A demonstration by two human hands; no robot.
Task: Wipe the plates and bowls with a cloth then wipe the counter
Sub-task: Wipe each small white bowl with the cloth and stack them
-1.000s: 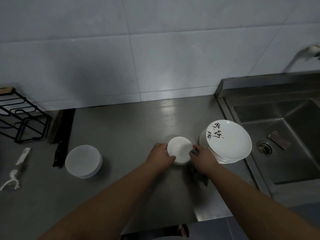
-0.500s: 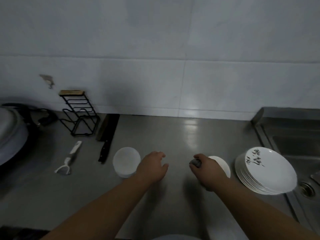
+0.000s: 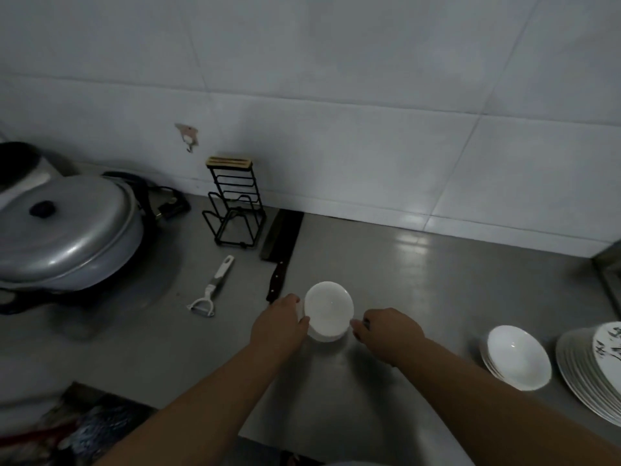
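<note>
Near the front edge of the table [image 3: 437, 280] both hands have now come to the stack of bowls [image 3: 328, 309]. The left hand [image 3: 279, 327] grips its side. The right hand [image 3: 386, 336], curled on a dark bit of cloth [image 3: 366, 322], touches its rim. A moment ago the right hand was at the wiped bowl [image 3: 517, 359], which lies beside the plates [image 3: 584, 371] at the right edge, so I think the next bowl begins. The knife [image 3: 280, 243] lies just behind, and the peeler [image 3: 211, 290] is near.
</note>
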